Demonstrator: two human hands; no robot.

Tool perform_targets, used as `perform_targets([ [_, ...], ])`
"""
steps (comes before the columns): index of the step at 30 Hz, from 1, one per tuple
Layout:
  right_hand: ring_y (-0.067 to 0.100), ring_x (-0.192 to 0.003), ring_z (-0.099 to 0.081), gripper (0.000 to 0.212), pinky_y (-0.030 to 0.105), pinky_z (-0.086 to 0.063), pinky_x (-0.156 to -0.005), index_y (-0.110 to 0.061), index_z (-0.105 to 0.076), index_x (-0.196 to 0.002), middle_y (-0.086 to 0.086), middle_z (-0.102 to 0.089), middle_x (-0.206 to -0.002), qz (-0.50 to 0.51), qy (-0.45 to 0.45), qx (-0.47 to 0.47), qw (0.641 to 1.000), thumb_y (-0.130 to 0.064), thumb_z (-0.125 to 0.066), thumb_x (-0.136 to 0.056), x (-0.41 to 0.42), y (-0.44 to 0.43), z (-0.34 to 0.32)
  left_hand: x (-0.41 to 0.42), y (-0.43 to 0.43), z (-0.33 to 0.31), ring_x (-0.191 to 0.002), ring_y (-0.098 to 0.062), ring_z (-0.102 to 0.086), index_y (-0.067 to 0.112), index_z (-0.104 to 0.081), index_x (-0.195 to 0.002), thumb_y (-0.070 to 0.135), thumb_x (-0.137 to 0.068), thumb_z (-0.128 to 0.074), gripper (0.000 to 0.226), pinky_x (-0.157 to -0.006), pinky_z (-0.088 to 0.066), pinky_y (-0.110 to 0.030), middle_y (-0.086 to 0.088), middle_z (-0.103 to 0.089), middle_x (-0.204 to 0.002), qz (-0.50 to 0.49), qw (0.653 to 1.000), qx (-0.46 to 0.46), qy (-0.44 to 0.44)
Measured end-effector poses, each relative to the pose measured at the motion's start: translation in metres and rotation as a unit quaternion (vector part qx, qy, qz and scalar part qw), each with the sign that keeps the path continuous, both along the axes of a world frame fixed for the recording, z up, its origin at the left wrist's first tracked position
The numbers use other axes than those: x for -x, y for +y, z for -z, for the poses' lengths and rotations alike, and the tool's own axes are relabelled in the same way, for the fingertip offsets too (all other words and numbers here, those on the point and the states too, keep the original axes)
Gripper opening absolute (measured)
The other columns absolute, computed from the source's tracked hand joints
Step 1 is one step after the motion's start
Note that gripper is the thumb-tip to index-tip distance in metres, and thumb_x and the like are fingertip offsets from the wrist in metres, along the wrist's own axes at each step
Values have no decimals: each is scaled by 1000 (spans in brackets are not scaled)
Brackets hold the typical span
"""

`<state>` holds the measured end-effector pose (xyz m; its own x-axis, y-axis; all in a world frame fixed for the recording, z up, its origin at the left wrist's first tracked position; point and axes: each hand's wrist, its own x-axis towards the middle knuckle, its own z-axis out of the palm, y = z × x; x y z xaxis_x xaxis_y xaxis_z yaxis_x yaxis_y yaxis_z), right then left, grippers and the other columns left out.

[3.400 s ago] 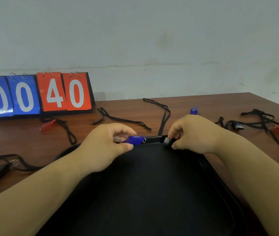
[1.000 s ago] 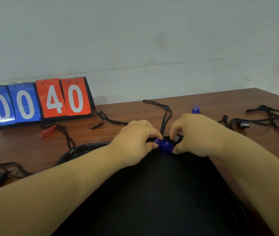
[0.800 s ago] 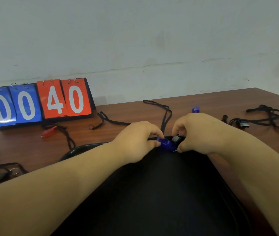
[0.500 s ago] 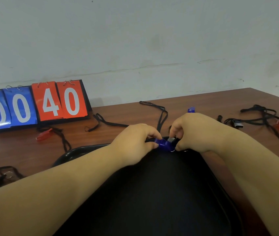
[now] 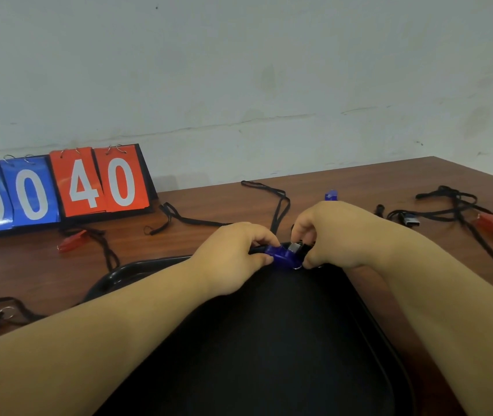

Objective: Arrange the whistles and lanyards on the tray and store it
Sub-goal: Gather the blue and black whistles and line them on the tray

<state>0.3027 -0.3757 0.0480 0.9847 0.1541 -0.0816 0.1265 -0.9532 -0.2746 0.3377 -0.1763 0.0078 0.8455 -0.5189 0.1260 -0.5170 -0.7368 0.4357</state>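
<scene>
Blue plastic whistle point(image 5: 279, 254) held at the far rim of the black plastic tray point(image 5: 125, 273).
Left hand point(image 5: 233, 259) fingers pinch it; right hand point(image 5: 338, 235) fingers pinch the grey metal clip point(image 5: 294, 247) against it. Around on the brown wooden desk point(image 5: 209, 202): black cord lanyard point(image 5: 278, 205), red plastic whistle point(image 5: 71, 243), blue-and-red flip scoreboard point(image 5: 89, 181).

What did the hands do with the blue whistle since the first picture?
The left hand carried the blue whistle rightward until it met the silver clip pinched in the right hand, at the tray's far rim. Both hands kept their grips; the scoreboard and the other lanyards stayed put.
</scene>
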Motion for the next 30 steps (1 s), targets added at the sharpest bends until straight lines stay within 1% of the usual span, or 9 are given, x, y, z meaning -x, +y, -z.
perform_targets([
  [5, 13, -101, -64, 40, 28, -54, -87, -30, -69, -116, -10, -67, -111, 8, -19, -13, 1000, -25, -85, -80, -1, -6, -1, 1, 0, -1, -115, -6, -58, 40, -65, -124, 26, -95, -70, 33, -100, -47, -30, 17, -65, -124, -4, 1000, 1, 1],
  [9, 14, -97, -64, 40, 28, -51, -81, -33, -68, -109, -9, -66, -110, 43, -51, -40, 997, -30, -88, -75, -3, -17, 0, 1, 0, -8, -115, -2, -58, 39, -61, -131, 31, -94, -71, 39, -97, -45, -23, 17, -63, -128, -6, 1000, 16, -1],
  [13, 16, -106, -63, 47, 36, -53, -92, -37, -68, -111, -10, -66, -113, 69, -61, -76, 993, -38, -90, -70, -1, -36, -10, -1, -6, -21, -114, -1, -58, 41, -60, -129, 35, -93, -72, 39, -99, -48, -25, 18, -63, -127, -4, 999, 40, -3],
  [15, 15, -105, -64, 46, 36, -52, -93, -38, -69, -109, -10, -66, -113, 80, -63, -106, 989, -38, -91, -68, 3, -47, -15, -3, -13, -27, -111, -1, -59, 41, -61, -128, 37, -92, -72, 38, -100, -50, -28, 17, -63, -126, 0, 999, 47, -9],
  [18, 14, -104, -64, 47, 33, -50, -89, -32, -71, -112, -9, -67, -114, 105, -60, -149, 981, -35, -92, -70, 7, -63, -19, -6, -26, -35, -109, -2, -60, 40, -61, -129, 38, -92, -72, 39, -98, -49, -27, 16, -64, -123, 1, 998, 54, -20],
  [21, 14, -99, -66, 46, 32, -51, -84, -29, -73, -111, -8, -69, -110, 124, -63, -165, 976, -32, -92, -70, 7, -72, -18, -10, -35, -38, -107, -2, -60, 41, -63, -126, 39, -92, -72, 36, -93, -45, -23, 17, -65, -121, -4, 999, 44, -29],
  [25, 8, -88, -66, 40, 24, -51, -71, -27, -75, -109, -11, -69, -98, 74, -15, -160, 984, -30, -90, -73, 5, -59, -13, -11, -36, -35, -107, -2, -61, 40, -67, -121, 39, -91, -72, 30, -94, -48, -26, 19, -65, -116, -3, 999, 27, -27],
  [27, 9, -89, -66, 39, 24, -49, -72, -27, -74, -110, -11, -69, -99, 53, -8, -142, 988, -31, -89, -74, 5, -52, -12, -11, -34, -32, -106, -2, -61, 39, -67, -120, 39, -90, -73, 30, -92, -47, -25, 19, -65, -113, -6, 1000, 18, -20],
  [30, 15, -94, -67, 40, 27, -51, -73, -25, -74, -113, -5, -70, -105, 82, -24, -145, 986, -28, -88, -76, 4, -56, -10, -14, -35, -32, -107, -4, -61, 38, -67, -122, 39, -91, -72, 31, -93, -47, -26, 18, -65, -115, -17, 1000, 11, -18],
])
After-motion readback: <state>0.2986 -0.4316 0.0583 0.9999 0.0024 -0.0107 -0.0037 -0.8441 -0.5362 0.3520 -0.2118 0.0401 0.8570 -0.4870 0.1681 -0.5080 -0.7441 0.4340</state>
